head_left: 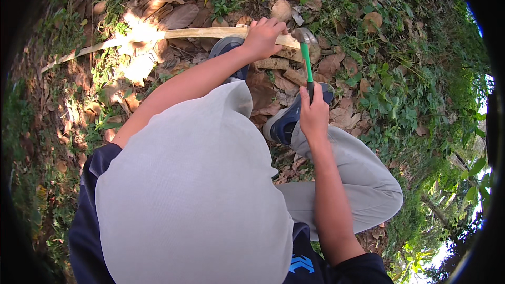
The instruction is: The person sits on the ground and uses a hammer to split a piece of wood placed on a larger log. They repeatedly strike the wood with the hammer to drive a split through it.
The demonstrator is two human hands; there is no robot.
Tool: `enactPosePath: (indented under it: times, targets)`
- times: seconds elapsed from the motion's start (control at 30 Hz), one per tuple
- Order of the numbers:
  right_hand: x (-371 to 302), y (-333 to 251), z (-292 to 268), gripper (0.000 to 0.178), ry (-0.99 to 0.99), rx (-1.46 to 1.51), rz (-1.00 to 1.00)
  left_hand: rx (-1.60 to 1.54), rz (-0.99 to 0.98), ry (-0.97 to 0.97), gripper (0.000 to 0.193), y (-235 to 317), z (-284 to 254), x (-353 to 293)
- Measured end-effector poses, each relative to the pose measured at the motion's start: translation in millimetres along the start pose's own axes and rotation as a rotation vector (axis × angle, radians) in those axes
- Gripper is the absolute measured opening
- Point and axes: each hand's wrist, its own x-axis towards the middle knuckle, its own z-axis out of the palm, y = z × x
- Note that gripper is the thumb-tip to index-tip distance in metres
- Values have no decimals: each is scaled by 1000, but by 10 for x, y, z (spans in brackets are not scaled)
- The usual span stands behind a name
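My left hand (264, 38) is closed around a long, pale wooden strip (202, 33) near its right end. The strip runs off to the left, low over the leaves. My right hand (314, 113) grips a claw hammer (306, 55) by the black lower part of its green handle. The metal head is at the strip's right end; whether the two touch I cannot tell. Just below that end lie short pieces of wood (272, 63) on the ground, between my shoes.
My left shoe (227, 46) is partly under the strip and forearm. My right shoe (286, 121) stands below the hammer, with my bent knee (386, 192) to the right. Dry brown leaves (181, 17) and green plants (400, 81) cover the ground around.
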Motion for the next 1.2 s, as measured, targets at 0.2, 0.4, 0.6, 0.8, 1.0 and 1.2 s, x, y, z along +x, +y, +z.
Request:
enactPosePath:
  times: [0.2,0.4,0.6,0.8,1.0,1.2]
  targets:
    - [-37,-286,-94,33,61,187,-31,-4,1,11,47,-51,31,-43]
    - [5,-402,-261,28,232,228,-183,0,-12,9,46,-32,13,-33]
    - [-6,-143,-72,34,32,-49,104,-3,3,13,46,-10,46,3]
    - [8,-432,-233,29,226,159,-121,15,-12,7,46,-66,46,-37]
    - [-26,-198,-36,29,208,95,-87,2,-4,10,46,-24,52,-8]
    - [87,-148,-116,35,63,-16,125,-6,6,28,46,-45,20,0]
